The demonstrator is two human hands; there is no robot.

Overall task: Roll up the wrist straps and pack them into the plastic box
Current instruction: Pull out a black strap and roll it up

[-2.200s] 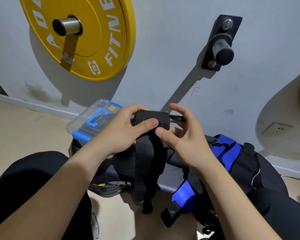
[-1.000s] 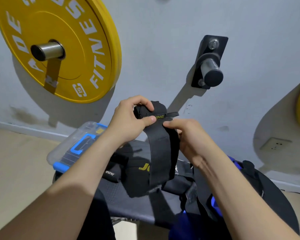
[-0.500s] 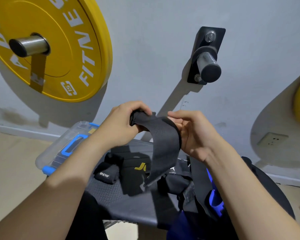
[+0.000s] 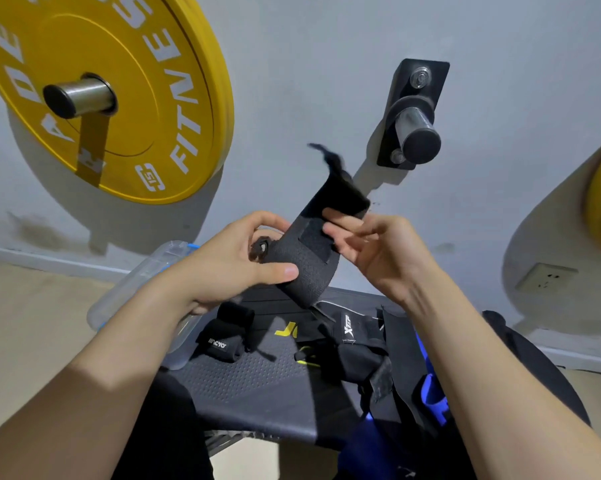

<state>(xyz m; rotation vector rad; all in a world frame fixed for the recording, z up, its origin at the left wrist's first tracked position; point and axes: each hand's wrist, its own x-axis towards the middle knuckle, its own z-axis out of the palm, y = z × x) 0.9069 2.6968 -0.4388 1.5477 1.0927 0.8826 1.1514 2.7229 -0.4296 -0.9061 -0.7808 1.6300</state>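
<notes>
The left hand [image 4: 229, 265] is gripping the rolled end of the wrist strap [image 4: 306, 278] just above and right of the plastic box [image 4: 136, 277], being the hand nearer that box, while the right hand [image 4: 378, 254] is pinching the free tail, which is slanting upward, away from the box.

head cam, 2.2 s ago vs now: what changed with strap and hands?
The loose tail of the black wrist strap, hanging below the hands before, now points up towards the wall. The left hand still grips the rolled end; the right hand touches the tail. Clear plastic box and loose straps on the black bench stayed put.
</notes>
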